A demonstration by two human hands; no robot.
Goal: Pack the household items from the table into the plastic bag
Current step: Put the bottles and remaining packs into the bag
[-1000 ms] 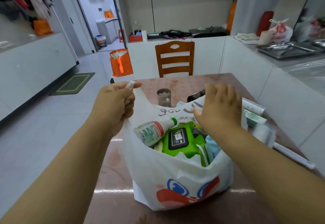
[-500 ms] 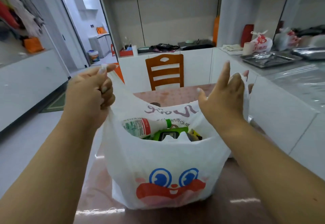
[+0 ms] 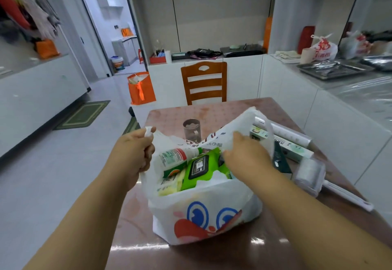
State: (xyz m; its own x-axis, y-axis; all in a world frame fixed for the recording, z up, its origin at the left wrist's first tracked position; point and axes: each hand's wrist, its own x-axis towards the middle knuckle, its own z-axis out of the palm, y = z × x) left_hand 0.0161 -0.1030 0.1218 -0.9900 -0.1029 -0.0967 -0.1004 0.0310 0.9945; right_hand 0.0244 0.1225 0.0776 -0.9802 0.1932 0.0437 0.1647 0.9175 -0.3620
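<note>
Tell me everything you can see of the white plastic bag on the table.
The white plastic bag, thin and crumpled, stands open on the glossy brown table. Its front shows blue cartoon eyes and a red mouth. The left hand grips one handle; the right hand reaches into its mouth. Inside lie a white bottle and a green wipes pack.

White plastic bag point(image 3: 203, 195) with blue cartoon eyes, red mouth print. Inside: bright green wipes pack point(image 3: 198, 168) with black label flap, white bottle point(image 3: 177, 159) with red-green label. Glossy reddish-brown mottled table point(image 3: 212, 110). Orange-brown wooden chair point(image 3: 204, 82). Orange bag point(image 3: 141, 88) on floor.
</note>
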